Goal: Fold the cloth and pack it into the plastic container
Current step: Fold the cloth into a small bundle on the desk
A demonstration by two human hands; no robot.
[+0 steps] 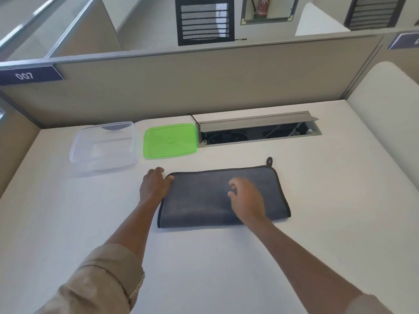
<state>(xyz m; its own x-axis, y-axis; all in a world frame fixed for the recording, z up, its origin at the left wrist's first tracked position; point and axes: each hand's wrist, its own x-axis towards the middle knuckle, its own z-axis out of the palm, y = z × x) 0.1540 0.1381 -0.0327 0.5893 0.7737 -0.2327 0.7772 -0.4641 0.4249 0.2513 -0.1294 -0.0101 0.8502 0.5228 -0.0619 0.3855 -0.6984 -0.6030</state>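
Observation:
A grey cloth (204, 200) with dark edging lies folded into a long rectangle on the white desk (317, 200), its hanging loop at the far right corner. My left hand (154, 184) rests at the cloth's far left corner, thumb touching the edge. Over the middle of the cloth hovers my right hand (247, 200), fingers spread and holding nothing; it is blurred. The clear plastic container (104, 146) stands open and empty at the far left. Its green lid (170, 141) lies flat just to the right of it.
An open cable tray (258, 132) with a raised grey flap is set into the desk behind the cloth. Beige partition walls (181, 87) close the desk at the back and left. A rounded white panel (385, 109) stands at the right.

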